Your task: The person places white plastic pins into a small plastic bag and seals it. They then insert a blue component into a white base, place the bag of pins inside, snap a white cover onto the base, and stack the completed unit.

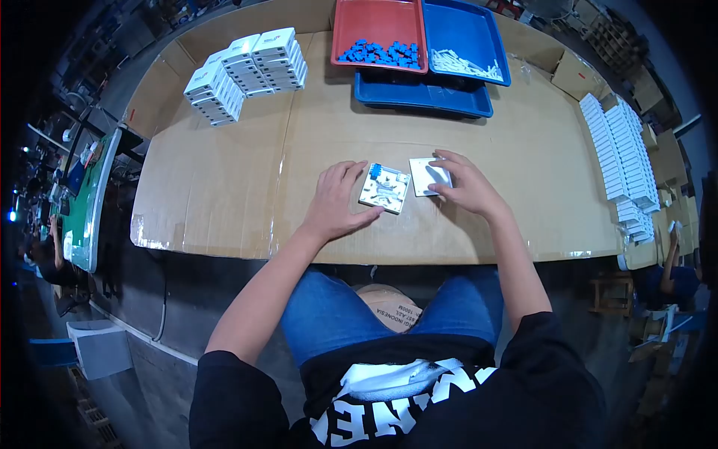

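My left hand (335, 200) grips a white square housing (386, 190) on the table, thumb at its near edge and fingers by its far left corner. The housing lies with its inside facing up, showing small metal-looking parts and a blue piece (375, 170) in one corner. Just to the right, my right hand (471, 185) holds a plain white square plate (423, 177) by its edges between thumb and fingers. A narrow gap separates the plate from the housing.
Red tray (379, 19) with blue pieces and blue tray (467, 34) with white pieces rest at the back on another blue tray (419, 96). White units are stacked back left (258, 63); rows of white units (621, 157) line the right edge. Other people sit at both sides.
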